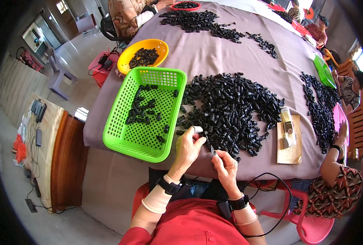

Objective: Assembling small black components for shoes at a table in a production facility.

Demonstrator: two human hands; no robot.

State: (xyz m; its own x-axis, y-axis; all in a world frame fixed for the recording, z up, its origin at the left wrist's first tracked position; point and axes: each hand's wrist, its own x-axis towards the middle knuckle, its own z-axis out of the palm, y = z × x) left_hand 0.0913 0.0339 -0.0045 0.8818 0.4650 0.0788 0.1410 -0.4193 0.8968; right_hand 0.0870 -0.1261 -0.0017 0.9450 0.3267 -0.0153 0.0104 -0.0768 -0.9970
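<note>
My left hand (188,148) is closed, thumb and fingers pinching a small black plastic part (204,134) in front of the pile. A white covering (197,129) wraps one of its fingertips. My right hand (226,166) grips a small, thin blade (213,151), its tip pointing toward the part in my left hand. Just beyond both hands lies a big heap of black cylindrical plastic parts (230,110). Left of the heap stands a green perforated basket (111,136) with a scattering of the same black parts inside.
A yellow bowl (126,57) of dark bits sits behind the basket. Right of the heap, a small box (287,126) rests on a tan board (290,157). Other people work along the right side (347,96) and far left (126,16) with their own black heaps. A black cable (285,183) loops near my right forearm.
</note>
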